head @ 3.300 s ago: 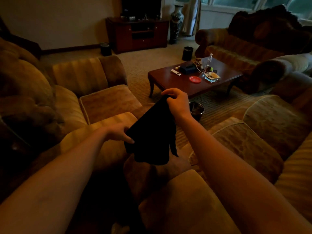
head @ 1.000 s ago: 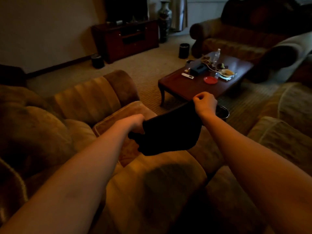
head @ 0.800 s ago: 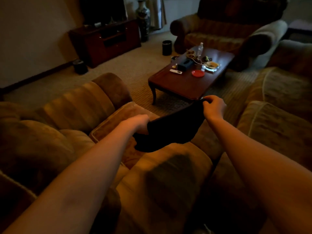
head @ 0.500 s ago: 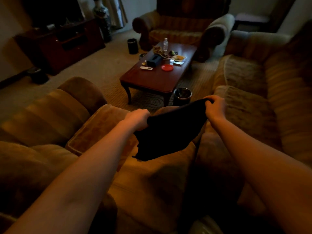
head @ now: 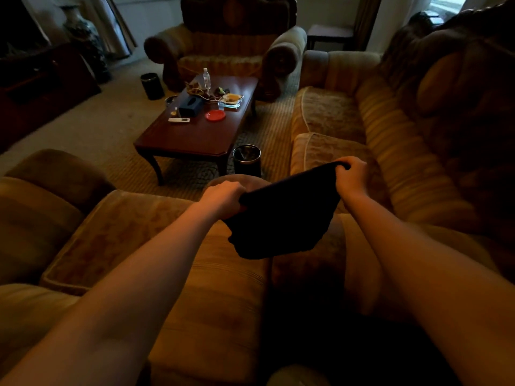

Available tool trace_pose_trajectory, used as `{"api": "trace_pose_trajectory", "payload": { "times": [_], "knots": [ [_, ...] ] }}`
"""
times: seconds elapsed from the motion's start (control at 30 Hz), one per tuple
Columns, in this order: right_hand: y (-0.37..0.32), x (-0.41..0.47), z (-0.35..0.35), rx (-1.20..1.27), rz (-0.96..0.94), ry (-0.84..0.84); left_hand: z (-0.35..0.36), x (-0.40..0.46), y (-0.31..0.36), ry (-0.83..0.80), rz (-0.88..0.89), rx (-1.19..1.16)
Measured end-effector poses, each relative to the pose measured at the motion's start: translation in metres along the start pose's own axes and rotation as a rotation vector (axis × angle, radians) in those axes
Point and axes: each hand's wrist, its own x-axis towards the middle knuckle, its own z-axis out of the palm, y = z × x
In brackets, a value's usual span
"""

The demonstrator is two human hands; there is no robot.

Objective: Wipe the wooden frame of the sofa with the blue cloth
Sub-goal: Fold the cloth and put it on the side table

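A dark, limp blue cloth (head: 281, 215) is hanging stretched above tan striped sofa cushions (head: 211, 288), the left hand (head: 223, 199) and right hand (head: 351, 175) each gripping an upper corner, a dark wooden coffee table (head: 192, 137) beyond.

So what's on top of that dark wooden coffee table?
On the coffee table: a water bottle, a tissue box, a red dish, a white remote and a glass tray. The tangled clutter behind the box is too dim to identify.
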Motion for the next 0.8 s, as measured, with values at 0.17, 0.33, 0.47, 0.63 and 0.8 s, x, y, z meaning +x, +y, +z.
{"api": "trace_pose_trajectory", "payload": {
  "times": [0.17,0.33,0.47,0.63,0.8],
  "knots": [
    [0.016,0.008,-0.015,-0.001,0.014,-0.049,0.008,0.001,0.016,-0.042,-0.069,0.02],
    [0.022,0.013,-0.028,0.005,0.006,-0.066,0.013,0.004,0.03,-0.087,-0.101,0.008],
    [0.022,0.008,-0.038,0.003,-0.002,-0.045,0.017,0.002,0.038,-0.093,-0.081,0.042],
    [0.026,-0.01,-0.052,-0.024,0.024,0.007,0.021,-0.008,0.039,-0.123,-0.076,0.088],
    [0.026,-0.058,-0.069,-0.041,0.13,0.109,0.025,-0.038,0.042,-0.056,-0.069,0.132]
  ]
}}
